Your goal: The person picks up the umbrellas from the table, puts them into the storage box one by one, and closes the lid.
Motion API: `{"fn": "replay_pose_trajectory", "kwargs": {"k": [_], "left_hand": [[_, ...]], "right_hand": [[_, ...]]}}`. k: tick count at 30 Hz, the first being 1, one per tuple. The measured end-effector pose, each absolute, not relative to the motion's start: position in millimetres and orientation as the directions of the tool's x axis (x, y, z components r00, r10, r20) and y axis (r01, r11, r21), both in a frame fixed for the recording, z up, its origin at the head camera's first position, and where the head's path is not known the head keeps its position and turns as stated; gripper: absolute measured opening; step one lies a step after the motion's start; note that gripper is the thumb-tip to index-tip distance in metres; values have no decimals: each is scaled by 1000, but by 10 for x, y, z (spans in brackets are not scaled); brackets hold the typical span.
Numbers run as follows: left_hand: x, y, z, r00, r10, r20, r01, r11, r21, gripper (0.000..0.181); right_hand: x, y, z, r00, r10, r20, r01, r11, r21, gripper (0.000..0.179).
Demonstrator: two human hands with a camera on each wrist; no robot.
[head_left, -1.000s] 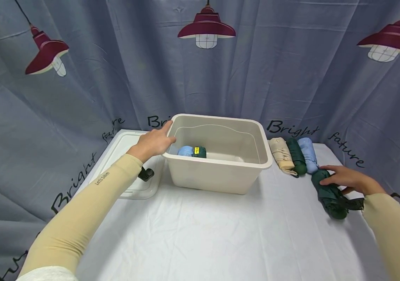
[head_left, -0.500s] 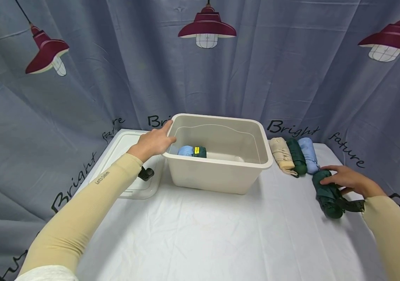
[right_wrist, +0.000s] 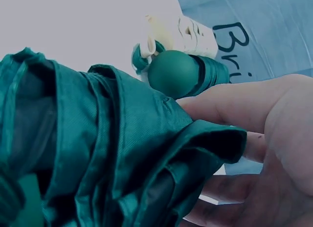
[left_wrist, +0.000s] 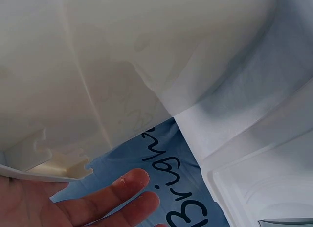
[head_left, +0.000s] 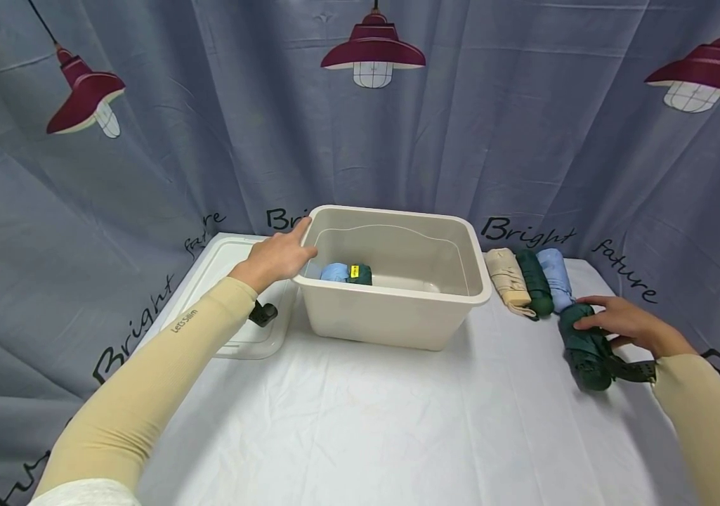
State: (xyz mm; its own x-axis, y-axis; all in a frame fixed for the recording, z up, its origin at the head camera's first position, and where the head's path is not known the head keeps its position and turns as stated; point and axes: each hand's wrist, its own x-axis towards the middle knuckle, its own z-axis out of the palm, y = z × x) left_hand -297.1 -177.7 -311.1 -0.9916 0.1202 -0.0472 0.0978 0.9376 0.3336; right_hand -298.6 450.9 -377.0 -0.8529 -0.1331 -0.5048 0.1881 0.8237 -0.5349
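My left hand [head_left: 275, 258] holds the left rim of a beige plastic storage bin [head_left: 375, 316], its thumb over the inner side. In the left wrist view, two fairly straight fingers [left_wrist: 127, 185] show below the lip. At the right, my right hand [head_left: 640, 325] grips a dark green folded umbrella [head_left: 583, 348] by its far end. The right wrist view shows the umbrella's loose fabric folds [right_wrist: 122, 139] close up, the thumb [right_wrist: 234, 102] on one side and the other fingers partly hidden behind it. Inside the bin lie a light blue roll [head_left: 334, 272] and a dark green one [head_left: 362, 274] with a yellow tag.
Beyond the held umbrella, a cream roll [head_left: 506, 276], a dark green folded umbrella [head_left: 533, 281] and a light blue roll [head_left: 554, 277] lie side by side right of the bin. A white lid [head_left: 274, 330] lies flat at the left. A grey-blue curtain [head_left: 239, 126] hangs behind the table [head_left: 397, 422].
The near end of the held green umbrella has swung a little to the left and away from me. My left hand and the bin stay where they were.
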Motion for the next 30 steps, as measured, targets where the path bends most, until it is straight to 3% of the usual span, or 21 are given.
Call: {"fn": "replay_pose_trajectory", "kwargs": {"k": [30], "left_hand": [[-2948, -1780, -3101, -992, 110, -56, 85, 938, 336, 75]], "right_hand": [[-3034, 3925, -3287, -909, -226, -350, 28, 804, -594, 86]]}}
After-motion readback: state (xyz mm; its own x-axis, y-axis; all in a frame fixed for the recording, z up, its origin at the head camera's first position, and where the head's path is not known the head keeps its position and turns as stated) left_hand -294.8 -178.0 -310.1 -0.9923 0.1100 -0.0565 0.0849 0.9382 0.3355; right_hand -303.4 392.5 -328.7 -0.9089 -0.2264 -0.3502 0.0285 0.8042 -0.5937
